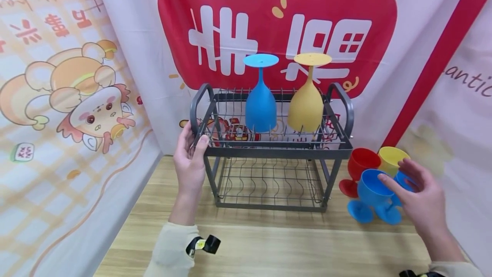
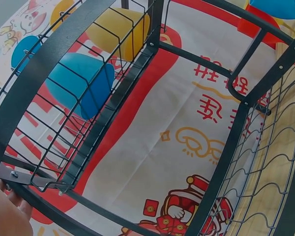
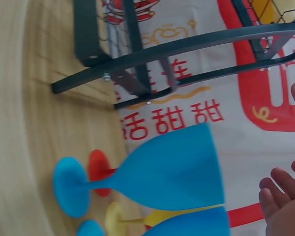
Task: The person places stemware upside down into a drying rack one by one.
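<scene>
At the left end of a dark two-tier dish rack [image 1: 276, 154], my left hand [image 1: 189, 161] grips the upper frame, thumb at the front corner and fingers round the side. On the top tier stand a blue goblet [image 1: 261, 110] and a yellow goblet [image 1: 306, 108], both upside down with their feet up. My right hand [image 1: 424, 200] hovers over the goblets at the right, fingers spread and holding nothing. Nearest to it are a front blue goblet [image 3: 172, 167] and another blue goblet [image 1: 404, 181], partly hidden by the fingers.
A red goblet [image 1: 355, 170] and another yellow goblet [image 1: 392, 161] stand upright behind the blue ones, right of the rack. The rack's lower wire tier [image 1: 265, 178] sits low over the wooden table [image 1: 269, 243]. Printed cloth [image 1: 134, 54] hangs behind and at the sides.
</scene>
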A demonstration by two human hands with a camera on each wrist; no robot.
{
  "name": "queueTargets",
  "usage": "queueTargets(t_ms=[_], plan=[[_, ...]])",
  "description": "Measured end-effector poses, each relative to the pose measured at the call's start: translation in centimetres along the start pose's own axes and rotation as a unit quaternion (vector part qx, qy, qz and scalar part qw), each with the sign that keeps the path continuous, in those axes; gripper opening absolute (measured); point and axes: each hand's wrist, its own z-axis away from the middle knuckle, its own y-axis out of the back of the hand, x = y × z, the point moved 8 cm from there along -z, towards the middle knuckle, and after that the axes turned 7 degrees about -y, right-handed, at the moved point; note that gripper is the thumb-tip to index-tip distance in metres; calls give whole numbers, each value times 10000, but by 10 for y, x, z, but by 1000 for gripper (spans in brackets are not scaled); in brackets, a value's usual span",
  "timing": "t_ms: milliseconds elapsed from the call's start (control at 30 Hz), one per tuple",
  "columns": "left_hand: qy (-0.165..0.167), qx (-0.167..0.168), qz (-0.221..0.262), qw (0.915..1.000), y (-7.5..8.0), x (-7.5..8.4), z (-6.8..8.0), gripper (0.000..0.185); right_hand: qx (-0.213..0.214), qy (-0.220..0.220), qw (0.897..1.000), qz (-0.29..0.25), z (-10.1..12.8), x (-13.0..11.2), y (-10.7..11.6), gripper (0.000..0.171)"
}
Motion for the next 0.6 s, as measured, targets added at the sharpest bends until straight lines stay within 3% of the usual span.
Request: queueTargets(t_ms=[600], plan=[[-24,26,71,10000,-1,-2,0,53,-140,-705,9974,83,8,35,-20,97]])
